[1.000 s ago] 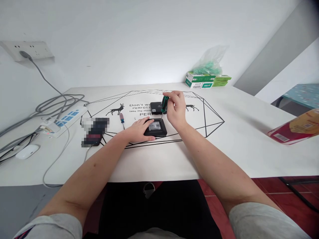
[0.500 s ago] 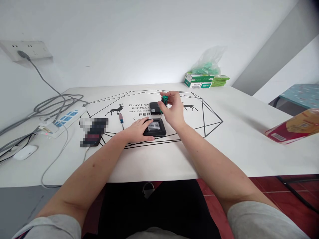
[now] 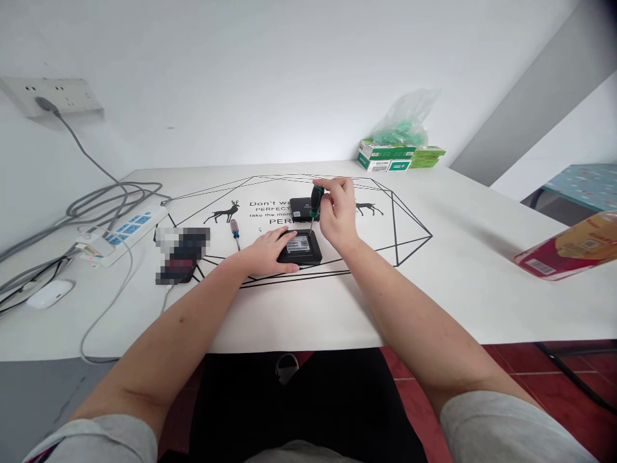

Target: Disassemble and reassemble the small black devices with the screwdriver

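A small black box (image 3: 303,249) with a white label lies on the white table (image 3: 434,276). My left hand (image 3: 264,252) rests flat on the box's left side, fingers stretched out, pressing it down. My right hand (image 3: 337,212) is closed around a green-handled screwdriver (image 3: 315,200), held upright with its tip on the box's top near the far right corner. A second black box (image 3: 303,209) lies just behind, partly hidden by the screwdriver.
A red-and-blue screwdriver (image 3: 235,231) lies left of the box. Further left are a blurred dark object (image 3: 182,256), a power strip (image 3: 123,233) with grey cables, and a white mouse (image 3: 49,294). Green boxes (image 3: 398,157) sit at the back; a red packet (image 3: 566,252) lies at right.
My right hand twisted the screwdriver handle, fingers shifting around it and back. The left hand and the box stayed put.
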`<action>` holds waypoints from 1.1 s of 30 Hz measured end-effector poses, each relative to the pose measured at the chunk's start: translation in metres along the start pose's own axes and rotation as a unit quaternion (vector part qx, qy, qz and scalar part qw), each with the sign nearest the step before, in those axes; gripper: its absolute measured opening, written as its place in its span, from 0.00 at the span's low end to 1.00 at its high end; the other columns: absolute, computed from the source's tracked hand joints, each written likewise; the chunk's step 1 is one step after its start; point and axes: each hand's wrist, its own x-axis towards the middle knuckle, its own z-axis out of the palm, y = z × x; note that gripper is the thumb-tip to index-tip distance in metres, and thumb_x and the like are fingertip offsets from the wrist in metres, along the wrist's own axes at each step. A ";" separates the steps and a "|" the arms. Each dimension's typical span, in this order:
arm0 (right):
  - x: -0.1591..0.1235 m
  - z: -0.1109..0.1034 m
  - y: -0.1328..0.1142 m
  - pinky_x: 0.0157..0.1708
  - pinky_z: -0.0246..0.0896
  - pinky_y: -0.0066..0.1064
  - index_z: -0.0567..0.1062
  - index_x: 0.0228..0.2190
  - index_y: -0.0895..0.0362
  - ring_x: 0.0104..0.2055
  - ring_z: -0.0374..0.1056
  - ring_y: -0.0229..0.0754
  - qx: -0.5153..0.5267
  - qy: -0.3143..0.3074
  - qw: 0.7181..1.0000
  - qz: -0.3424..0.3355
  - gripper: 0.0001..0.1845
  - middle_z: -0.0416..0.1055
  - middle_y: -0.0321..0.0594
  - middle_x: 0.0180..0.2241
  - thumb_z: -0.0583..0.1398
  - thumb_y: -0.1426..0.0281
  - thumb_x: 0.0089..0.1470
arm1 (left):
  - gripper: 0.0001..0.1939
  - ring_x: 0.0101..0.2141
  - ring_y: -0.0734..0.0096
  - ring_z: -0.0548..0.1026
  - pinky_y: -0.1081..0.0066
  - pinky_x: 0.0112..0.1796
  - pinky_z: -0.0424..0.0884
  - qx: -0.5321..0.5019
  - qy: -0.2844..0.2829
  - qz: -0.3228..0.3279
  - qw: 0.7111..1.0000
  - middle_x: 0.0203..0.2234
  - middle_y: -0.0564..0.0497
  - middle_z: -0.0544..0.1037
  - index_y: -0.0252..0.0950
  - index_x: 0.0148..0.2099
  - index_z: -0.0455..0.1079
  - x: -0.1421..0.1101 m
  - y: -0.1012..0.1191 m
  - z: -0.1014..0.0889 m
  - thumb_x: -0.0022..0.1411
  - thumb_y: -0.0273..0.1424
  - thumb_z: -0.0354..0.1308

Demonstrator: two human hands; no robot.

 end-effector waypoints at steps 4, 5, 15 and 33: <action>0.000 -0.001 -0.004 0.52 0.74 0.49 0.77 0.50 0.50 0.49 0.71 0.48 0.007 0.000 1.000 0.024 0.16 0.70 0.43 0.46 0.53 0.73 0.68 | 0.59 0.79 0.34 0.45 0.41 0.75 0.49 0.004 -0.004 -0.003 1.000 0.83 0.39 0.39 0.41 0.85 0.44 -0.001 0.001 -0.001 0.66 0.67 0.57; 0.001 0.000 -0.005 0.50 0.74 0.48 0.76 0.50 0.50 0.48 0.71 0.48 0.004 0.002 0.999 0.032 0.14 0.71 0.43 0.47 0.54 0.71 0.69 | 0.59 0.80 0.35 0.45 0.42 0.75 0.49 0.006 -0.006 -0.003 1.000 0.83 0.39 0.39 0.41 0.85 0.44 -0.001 0.001 -0.001 0.66 0.67 0.56; 0.000 0.003 -0.005 0.43 0.76 0.44 0.67 0.50 0.47 0.41 0.73 0.44 0.019 -0.032 0.993 0.112 0.22 0.75 0.38 0.46 0.69 0.63 0.58 | 0.59 0.80 0.37 0.44 0.44 0.75 0.48 0.011 -0.007 0.000 1.000 0.83 0.39 0.40 0.40 0.85 0.43 -0.001 0.001 -0.001 0.67 0.67 0.56; 0.000 -0.002 -0.003 0.56 0.74 0.52 0.79 0.52 0.48 0.48 0.71 0.48 0.006 -0.011 0.999 0.037 0.19 0.68 0.42 0.44 0.52 0.71 0.69 | 0.59 0.79 0.34 0.45 0.41 0.75 0.49 -0.004 -0.007 -0.005 1.000 0.83 0.40 0.40 0.42 0.85 0.45 -0.002 0.004 -0.003 0.65 0.68 0.57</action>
